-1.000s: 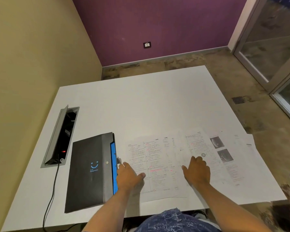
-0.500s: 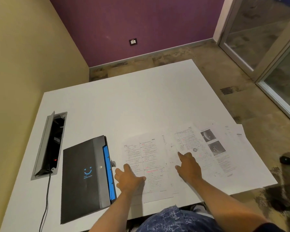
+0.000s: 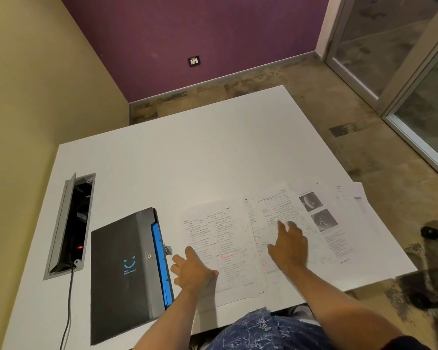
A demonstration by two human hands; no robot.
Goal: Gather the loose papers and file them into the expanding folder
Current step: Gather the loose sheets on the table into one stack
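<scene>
Several loose printed papers [image 3: 321,223] lie spread and overlapping across the near right part of the white table [image 3: 187,160]. One sheet [image 3: 218,238] lies nearest the folder. A black expanding folder [image 3: 123,271] with a blue smiley mark and blue dividers at its right edge lies flat to the left of the papers. My left hand [image 3: 192,270] rests palm down on the left edge of the papers, fingers spread. My right hand [image 3: 288,245] lies flat on the middle sheets, fingers reaching forward. Neither hand holds anything.
A grey cable box [image 3: 70,224] with its lid up is set into the table at the left, a black cord [image 3: 67,309] running from it toward me. The rightmost sheets overhang the table's right edge. A dark object [image 3: 435,234] sits past that edge.
My right hand has slid forward and to the right over the middle sheets. My left hand stays on the left sheet. The camera has shifted.
</scene>
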